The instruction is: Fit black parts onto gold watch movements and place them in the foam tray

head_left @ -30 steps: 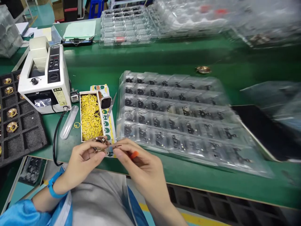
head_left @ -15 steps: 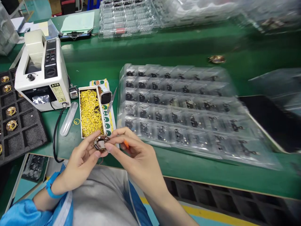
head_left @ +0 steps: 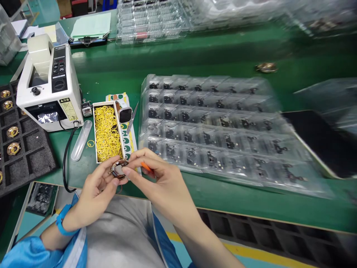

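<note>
My left hand, wearing a blue wristband, grips a small ring-shaped electronic part by its rim, fingers behind and thumb in front. The part has a copper and dark edge and a pale middle. Closed in a pinch, my right hand meets the part's right rim with thumb and forefinger. A slim orange tool sticks out between its fingers; the tool's other end is hidden. Just beyond both hands lies a white box full of thin yellow rings.
A white tape dispenser stands left, beside a black foam tray with round gold parts. Clear blister trays holding small black parts cover the right. A smartwatch, tweezers and another round part lie on the green table.
Both hands stay around the ring-shaped part. The orange tool has tilted and shows more between my right fingers. The view has shifted slightly.
</note>
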The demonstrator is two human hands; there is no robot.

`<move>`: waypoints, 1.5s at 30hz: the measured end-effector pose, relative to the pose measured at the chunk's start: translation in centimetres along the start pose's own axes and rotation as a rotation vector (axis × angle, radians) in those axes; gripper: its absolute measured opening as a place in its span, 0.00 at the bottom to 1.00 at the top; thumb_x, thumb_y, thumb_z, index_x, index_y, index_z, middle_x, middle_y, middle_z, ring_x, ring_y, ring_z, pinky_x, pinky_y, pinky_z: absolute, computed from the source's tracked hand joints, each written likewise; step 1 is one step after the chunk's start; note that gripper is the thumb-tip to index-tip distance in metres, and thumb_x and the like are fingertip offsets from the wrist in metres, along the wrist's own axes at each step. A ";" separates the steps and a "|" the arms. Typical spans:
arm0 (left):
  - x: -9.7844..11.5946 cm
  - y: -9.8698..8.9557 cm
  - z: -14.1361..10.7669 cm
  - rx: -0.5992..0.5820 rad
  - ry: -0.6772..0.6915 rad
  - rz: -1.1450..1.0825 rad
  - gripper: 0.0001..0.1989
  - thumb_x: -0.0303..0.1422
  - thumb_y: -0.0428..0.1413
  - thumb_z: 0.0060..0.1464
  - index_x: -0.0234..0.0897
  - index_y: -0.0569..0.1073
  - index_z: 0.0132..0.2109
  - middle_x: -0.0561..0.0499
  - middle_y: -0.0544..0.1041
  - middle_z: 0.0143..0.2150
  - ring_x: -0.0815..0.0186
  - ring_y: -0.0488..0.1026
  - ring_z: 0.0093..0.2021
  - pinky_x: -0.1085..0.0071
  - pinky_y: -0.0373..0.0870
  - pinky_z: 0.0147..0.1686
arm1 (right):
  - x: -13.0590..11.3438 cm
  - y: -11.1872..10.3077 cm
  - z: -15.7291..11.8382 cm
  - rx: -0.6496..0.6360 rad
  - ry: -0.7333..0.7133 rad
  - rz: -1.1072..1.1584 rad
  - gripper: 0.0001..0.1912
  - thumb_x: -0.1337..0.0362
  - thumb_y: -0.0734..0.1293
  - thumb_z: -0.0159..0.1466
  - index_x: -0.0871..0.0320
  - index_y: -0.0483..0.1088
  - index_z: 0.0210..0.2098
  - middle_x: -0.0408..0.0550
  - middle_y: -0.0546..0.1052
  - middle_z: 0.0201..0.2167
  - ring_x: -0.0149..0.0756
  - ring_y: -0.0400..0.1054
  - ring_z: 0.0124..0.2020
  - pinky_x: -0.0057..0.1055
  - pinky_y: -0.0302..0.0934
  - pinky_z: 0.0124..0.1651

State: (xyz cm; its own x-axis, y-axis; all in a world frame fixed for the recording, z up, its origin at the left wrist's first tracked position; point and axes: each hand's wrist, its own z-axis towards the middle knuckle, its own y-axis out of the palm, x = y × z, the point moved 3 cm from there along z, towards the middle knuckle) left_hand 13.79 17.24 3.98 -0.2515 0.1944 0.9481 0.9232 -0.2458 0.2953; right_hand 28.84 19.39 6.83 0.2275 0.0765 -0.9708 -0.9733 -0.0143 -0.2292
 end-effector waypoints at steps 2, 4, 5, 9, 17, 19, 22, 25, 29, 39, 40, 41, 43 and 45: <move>-0.1 0.1 0.0 0.018 -0.002 -0.022 0.18 0.34 0.58 0.63 0.46 0.72 0.59 0.47 0.78 0.56 0.61 0.76 0.55 0.68 0.75 0.54 | 0.1 0.3 -0.2 0.040 -0.008 -0.001 0.10 0.67 0.68 0.60 0.56 0.73 0.22 0.43 0.72 0.29 0.31 0.67 0.30 0.28 0.64 0.34; -0.1 0.3 0.1 0.046 -0.011 -0.033 0.18 0.35 0.59 0.62 0.43 0.72 0.59 0.46 0.78 0.55 0.60 0.76 0.55 0.68 0.76 0.53 | 0.2 0.5 -0.3 0.086 -0.022 -0.012 0.10 0.68 0.68 0.60 0.56 0.72 0.23 0.43 0.72 0.29 0.31 0.67 0.30 0.27 0.64 0.33; 0.0 0.4 0.2 0.059 -0.015 -0.037 0.19 0.36 0.60 0.62 0.42 0.72 0.58 0.45 0.79 0.54 0.59 0.77 0.54 0.67 0.76 0.52 | 0.3 0.5 -0.4 0.100 -0.033 -0.023 0.10 0.68 0.68 0.60 0.57 0.72 0.23 0.43 0.72 0.29 0.31 0.68 0.30 0.27 0.64 0.33; 0.4 0.7 0.7 0.104 -0.010 -0.033 0.17 0.38 0.62 0.59 0.38 0.72 0.52 0.44 0.82 0.49 0.58 0.80 0.49 0.65 0.79 0.49 | 0.3 0.8 -0.5 0.105 -0.095 -0.113 0.08 0.70 0.68 0.61 0.57 0.71 0.25 0.43 0.72 0.30 0.32 0.70 0.33 0.27 0.65 0.35; 0.0 0.7 1.5 0.251 0.000 -0.059 0.17 0.42 0.65 0.54 0.36 0.72 0.43 0.48 0.84 0.35 0.62 0.83 0.36 0.74 0.80 0.33 | 0.4 1.6 -1.3 0.212 -0.235 -0.348 0.05 0.69 0.68 0.64 0.57 0.68 0.32 0.45 0.73 0.34 0.35 0.71 0.37 0.30 0.65 0.37; -0.1 0.8 1.5 0.256 0.004 -0.089 0.17 0.42 0.66 0.53 0.36 0.72 0.42 0.49 0.83 0.33 0.62 0.83 0.34 0.74 0.80 0.31 | 0.5 1.6 -1.3 0.223 -0.252 -0.354 0.03 0.68 0.68 0.65 0.57 0.68 0.36 0.46 0.73 0.36 0.35 0.70 0.36 0.30 0.64 0.35; -0.2 0.7 1.3 0.276 0.003 -0.097 0.18 0.42 0.67 0.52 0.36 0.72 0.42 0.50 0.83 0.32 0.63 0.82 0.32 0.74 0.79 0.29 | 0.5 1.6 -1.1 0.135 -0.249 -0.288 0.02 0.69 0.67 0.65 0.56 0.69 0.37 0.45 0.73 0.36 0.33 0.70 0.36 0.28 0.64 0.35; -0.3 0.6 1.3 0.255 0.014 -0.092 0.17 0.43 0.66 0.53 0.37 0.73 0.42 0.51 0.82 0.32 0.64 0.81 0.31 0.75 0.78 0.28 | 0.4 1.4 -0.7 0.067 -0.273 -0.232 0.07 0.71 0.65 0.66 0.56 0.67 0.31 0.43 0.70 0.32 0.31 0.69 0.34 0.27 0.64 0.35; -0.1 -0.1 1.5 0.203 0.015 0.009 0.11 0.38 0.64 0.55 0.36 0.74 0.39 0.51 0.81 0.31 0.67 0.78 0.30 0.75 0.76 0.31 | 0.2 1.3 -0.1 0.034 -0.339 -0.309 0.09 0.71 0.65 0.66 0.57 0.64 0.30 0.43 0.70 0.29 0.32 0.68 0.31 0.28 0.63 0.33; 0.9 -1.2 1.6 0.280 -0.013 0.085 0.11 0.28 0.64 0.45 0.36 0.68 0.27 0.57 0.74 0.22 0.72 0.70 0.23 0.80 0.67 0.24 | -1.8 1.6 -3.1 0.269 -0.844 -0.733 0.06 0.72 0.66 0.67 0.57 0.71 0.43 0.47 0.77 0.32 0.30 0.65 0.26 0.27 0.61 0.28; 0.7 -1.1 1.4 0.265 -0.056 0.022 0.12 0.28 0.65 0.45 0.37 0.67 0.27 0.57 0.75 0.22 0.72 0.70 0.22 0.80 0.68 0.23 | -1.8 1.6 -3.3 0.277 -0.862 -0.760 0.06 0.72 0.66 0.67 0.57 0.71 0.42 0.47 0.78 0.32 0.29 0.65 0.25 0.28 0.60 0.27; 0.6 -1.0 1.3 0.254 -0.095 -0.034 0.13 0.29 0.66 0.45 0.37 0.66 0.28 0.57 0.76 0.22 0.73 0.71 0.21 0.81 0.69 0.22 | -1.7 1.7 -3.4 0.286 -0.864 -0.771 0.06 0.73 0.65 0.68 0.58 0.72 0.42 0.48 0.79 0.33 0.29 0.66 0.25 0.28 0.60 0.27; 0.5 -0.8 0.9 0.232 -0.134 -0.115 0.14 0.31 0.68 0.46 0.37 0.69 0.33 0.57 0.78 0.23 0.72 0.73 0.20 0.80 0.72 0.23 | -1.4 1.8 -3.2 0.302 -0.842 -0.754 0.04 0.72 0.65 0.68 0.59 0.71 0.41 0.51 0.80 0.34 0.31 0.68 0.27 0.29 0.61 0.29; 0.5 -0.5 0.7 0.210 -0.129 -0.143 0.15 0.35 0.68 0.49 0.36 0.73 0.41 0.56 0.80 0.25 0.71 0.76 0.22 0.77 0.77 0.27 | -1.0 2.0 -2.7 0.303 -0.816 -0.721 0.03 0.72 0.66 0.68 0.60 0.71 0.41 0.52 0.81 0.35 0.33 0.70 0.28 0.30 0.63 0.29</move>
State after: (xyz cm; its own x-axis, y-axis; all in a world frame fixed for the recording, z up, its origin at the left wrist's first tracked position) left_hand 13.40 18.08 4.20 -0.3570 0.3356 0.8717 0.9244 -0.0073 0.3814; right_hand 26.76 16.57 7.16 0.7585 0.5989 -0.2569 -0.6162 0.5305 -0.5821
